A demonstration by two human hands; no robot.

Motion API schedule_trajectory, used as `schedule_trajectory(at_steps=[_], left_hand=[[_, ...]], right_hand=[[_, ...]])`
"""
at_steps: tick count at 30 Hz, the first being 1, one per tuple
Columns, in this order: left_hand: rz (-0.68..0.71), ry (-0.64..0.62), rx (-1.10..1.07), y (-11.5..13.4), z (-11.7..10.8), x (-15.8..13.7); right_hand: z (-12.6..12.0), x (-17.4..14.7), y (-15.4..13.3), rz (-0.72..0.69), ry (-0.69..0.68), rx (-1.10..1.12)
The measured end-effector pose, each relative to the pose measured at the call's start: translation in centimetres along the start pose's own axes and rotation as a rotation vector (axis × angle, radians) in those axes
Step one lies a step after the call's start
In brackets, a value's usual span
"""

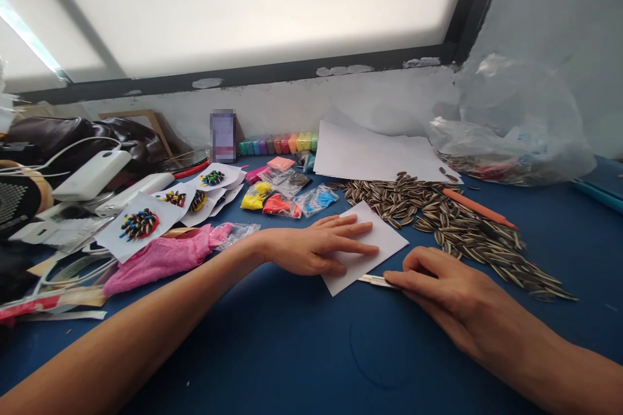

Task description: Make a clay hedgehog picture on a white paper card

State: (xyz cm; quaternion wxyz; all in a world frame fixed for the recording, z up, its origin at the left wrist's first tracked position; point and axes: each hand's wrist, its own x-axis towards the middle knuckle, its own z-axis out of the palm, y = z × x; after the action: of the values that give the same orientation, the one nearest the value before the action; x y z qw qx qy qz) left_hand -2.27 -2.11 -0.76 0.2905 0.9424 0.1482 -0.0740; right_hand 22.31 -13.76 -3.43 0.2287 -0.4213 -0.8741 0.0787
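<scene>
My left hand (pixel 311 249) lies flat with fingers spread on a folded sheet of white paper (pixel 377 240), pressing it against the blue tabletop. In my right hand (pixel 440 288) is a slim, pale knife (pixel 376 281), pinched between thumb and fingers. Its far end meets the paper's near edge and partly disappears beneath it. Just beyond the paper and my right hand spreads a pile of striped sunflower seeds (pixel 467 227). An orange pen-like stick (pixel 479 207) rests on the seeds.
White paper sheets (pixel 370 152) lean at the back. Small bags of coloured clay (pixel 282 205) lie beyond my left hand. At left are paper pieces with seed-and-clay shapes (pixel 139 225), a pink cloth (pixel 165 262) and white chargers (pixel 92 175). A phone (pixel 223 136) stands by the wall; a plastic bag (pixel 516 136) sits right.
</scene>
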Motion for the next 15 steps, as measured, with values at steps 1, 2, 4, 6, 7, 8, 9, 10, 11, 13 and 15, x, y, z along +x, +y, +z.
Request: schedule_trajectory(at_steps=[1, 2, 4, 6, 7, 8, 9, 10, 11, 13, 15], left_hand=[[0.003, 0.005, -0.001, 0.0, 0.0, 0.0], [0.006, 0.009, -0.002, 0.0, 0.0, 0.0], [0.007, 0.013, -0.007, 0.0, 0.0, 0.0], [0.007, 0.009, -0.013, -0.1, 0.0, 0.0], [0.008, 0.007, -0.015, -0.1, 0.0, -0.1], [0.009, 0.006, -0.017, -0.1, 0.0, -0.1], [0.010, 0.006, -0.017, -0.1, 0.0, -0.1], [0.011, 0.007, -0.016, -0.2, 0.0, -0.1], [0.011, 0.008, -0.013, -0.2, 0.0, -0.1], [0.016, 0.010, -0.003, -0.3, 0.1, -0.1], [0.025, 0.012, 0.005, -0.3, 0.1, -0.1]], right_hand=[[0.0, 0.0, 0.0, 0.003, -0.001, 0.001], [0.0, 0.0, -0.1, 0.007, 0.001, 0.000], [0.0, 0.1, -0.2, 0.007, 0.005, -0.006], [0.1, 0.2, -0.5, 0.001, 0.007, -0.007], [0.1, 0.2, -0.6, -0.006, 0.006, -0.007], [0.1, 0.2, -0.7, -0.013, 0.003, -0.008], [0.1, 0.2, -0.8, -0.016, 0.001, -0.009], [0.2, 0.2, -0.9, -0.016, -0.002, -0.011], [0.2, 0.2, -0.9, -0.015, -0.008, -0.014], [0.3, 0.2, -1.0, -0.012, -0.023, -0.019], [0.3, 0.3, -1.0, -0.017, -0.033, -0.024]])
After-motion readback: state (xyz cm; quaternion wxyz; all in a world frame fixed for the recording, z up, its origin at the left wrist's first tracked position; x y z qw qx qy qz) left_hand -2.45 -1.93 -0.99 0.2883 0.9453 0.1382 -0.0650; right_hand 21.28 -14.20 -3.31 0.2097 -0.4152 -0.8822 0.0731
